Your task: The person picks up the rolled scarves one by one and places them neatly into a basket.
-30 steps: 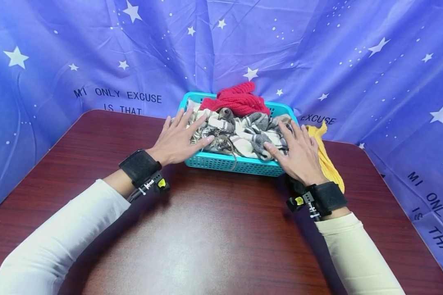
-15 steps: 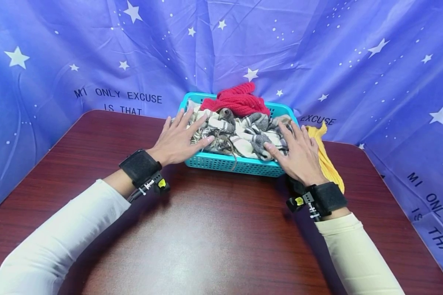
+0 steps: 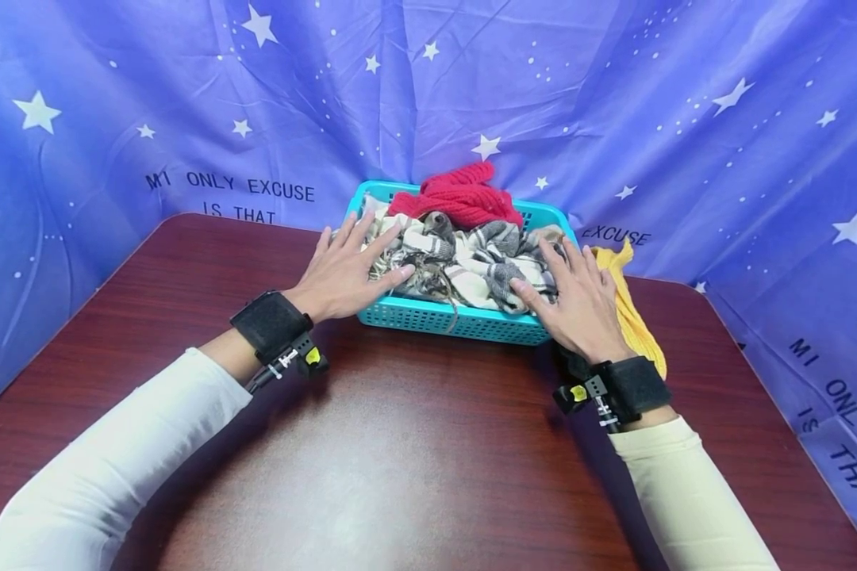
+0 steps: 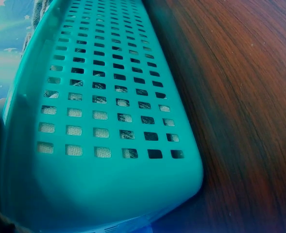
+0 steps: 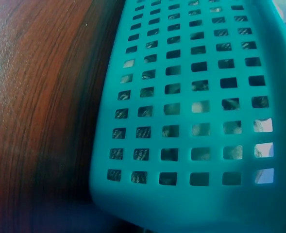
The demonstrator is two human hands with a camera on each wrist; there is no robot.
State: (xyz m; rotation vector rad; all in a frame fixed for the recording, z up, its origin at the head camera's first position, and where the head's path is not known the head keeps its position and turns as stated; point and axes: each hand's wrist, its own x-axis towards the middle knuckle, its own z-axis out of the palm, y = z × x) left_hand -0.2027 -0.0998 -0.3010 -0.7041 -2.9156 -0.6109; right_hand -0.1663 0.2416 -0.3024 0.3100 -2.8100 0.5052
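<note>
A turquoise plastic basket (image 3: 464,321) with perforated walls stands at the far side of the table. Crumpled in it lies a white and grey plaid scarf (image 3: 471,277) with fringe, and a red knitted piece (image 3: 464,198) is heaped behind. My left hand (image 3: 343,270) lies over the basket's left end, fingers spread and straight over the plaid cloth. Over the right end, my right hand (image 3: 586,305) is spread likewise, thumb on the scarf. Both wrist views show mostly the basket's front wall (image 4: 99,92), with woven cloth behind its holes; the fingers are hidden there.
To the right of the basket a yellow knitted piece (image 3: 636,317) lies on the table, partly behind the right hand. A blue curtain (image 3: 428,95) with white stars hangs close behind the dark red wooden table (image 3: 371,460).
</note>
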